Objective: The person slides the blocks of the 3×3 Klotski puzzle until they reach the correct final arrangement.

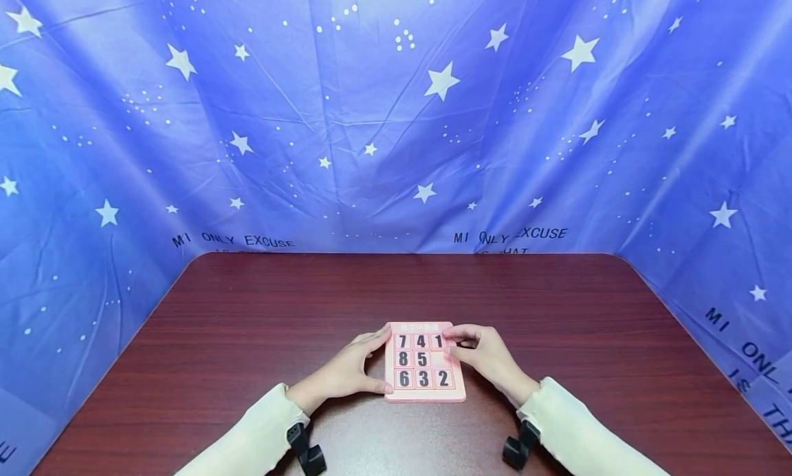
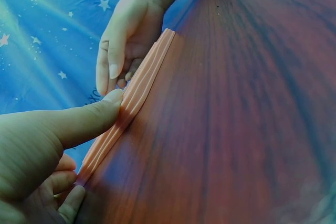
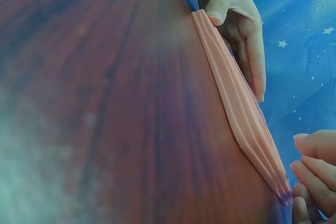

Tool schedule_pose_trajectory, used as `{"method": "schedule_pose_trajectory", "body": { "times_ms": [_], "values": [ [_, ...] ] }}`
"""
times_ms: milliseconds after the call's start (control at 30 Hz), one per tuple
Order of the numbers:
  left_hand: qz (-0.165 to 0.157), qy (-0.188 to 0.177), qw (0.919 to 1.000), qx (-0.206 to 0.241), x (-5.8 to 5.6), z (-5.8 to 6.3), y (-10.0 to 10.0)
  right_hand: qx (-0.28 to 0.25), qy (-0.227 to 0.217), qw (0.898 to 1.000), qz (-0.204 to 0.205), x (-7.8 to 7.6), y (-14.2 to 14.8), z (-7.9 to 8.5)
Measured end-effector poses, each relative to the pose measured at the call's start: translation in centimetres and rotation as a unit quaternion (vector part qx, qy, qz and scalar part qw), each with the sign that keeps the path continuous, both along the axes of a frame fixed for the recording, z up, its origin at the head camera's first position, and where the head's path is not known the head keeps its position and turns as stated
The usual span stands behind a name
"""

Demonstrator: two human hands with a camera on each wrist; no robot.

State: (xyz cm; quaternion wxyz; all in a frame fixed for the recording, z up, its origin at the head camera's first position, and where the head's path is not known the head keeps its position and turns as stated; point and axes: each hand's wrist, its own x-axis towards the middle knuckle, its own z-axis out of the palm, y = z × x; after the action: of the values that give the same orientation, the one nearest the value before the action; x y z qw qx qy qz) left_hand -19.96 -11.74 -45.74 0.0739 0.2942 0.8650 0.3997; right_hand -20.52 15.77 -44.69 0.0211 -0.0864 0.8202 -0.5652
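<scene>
A pink sliding number puzzle [image 1: 427, 395] lies flat on the table. Its tiles read 7 4 1, then 8 5 with a blank space at the right, then 6 3 2. My left hand [image 1: 343, 369] holds the puzzle by its left side, thumb at the near corner and fingers toward the far corner. At the right side, the index fingertip and thumb of my right hand [image 1: 491, 359] reach over the edge beside the 1 tile and the blank space. Both wrist views show the puzzle's layered pink edge [image 2: 137, 95] from the side.
The dark red wooden table [image 1: 278, 304] extends around the puzzle. A blue curtain [image 1: 371, 118] with white stars and printed letters hangs behind it and along both sides. Black cameras are strapped to both wrists over pale sleeves [image 1: 247, 435].
</scene>
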Motion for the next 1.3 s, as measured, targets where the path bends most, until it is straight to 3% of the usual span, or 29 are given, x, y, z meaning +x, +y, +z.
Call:
{"method": "schedule_pose_trajectory", "body": {
  "times_ms": [367, 567, 967, 1300],
  "values": [
    [0.000, 0.002, 1.0000, 0.000, 0.0, 0.0, 0.0, 0.052, 0.024, 0.998, -0.018, -0.7, 0.1, -0.6],
    [0.002, -0.001, 1.0000, -0.002, 0.0, 0.0, 0.0, 0.063, 0.031, 0.998, -0.006, -0.9, 0.2, -0.7],
    [-0.002, 0.001, 1.0000, -0.003, 0.0, 0.0, 0.0, 0.041, 0.033, 0.998, 0.022, -0.3, 0.6, -0.6],
    [0.000, 0.001, 1.0000, -0.001, 0.1, 0.3, 0.0, 0.082, 0.036, 0.996, 0.012, 0.6, 0.7, -0.8]
  ]
}}
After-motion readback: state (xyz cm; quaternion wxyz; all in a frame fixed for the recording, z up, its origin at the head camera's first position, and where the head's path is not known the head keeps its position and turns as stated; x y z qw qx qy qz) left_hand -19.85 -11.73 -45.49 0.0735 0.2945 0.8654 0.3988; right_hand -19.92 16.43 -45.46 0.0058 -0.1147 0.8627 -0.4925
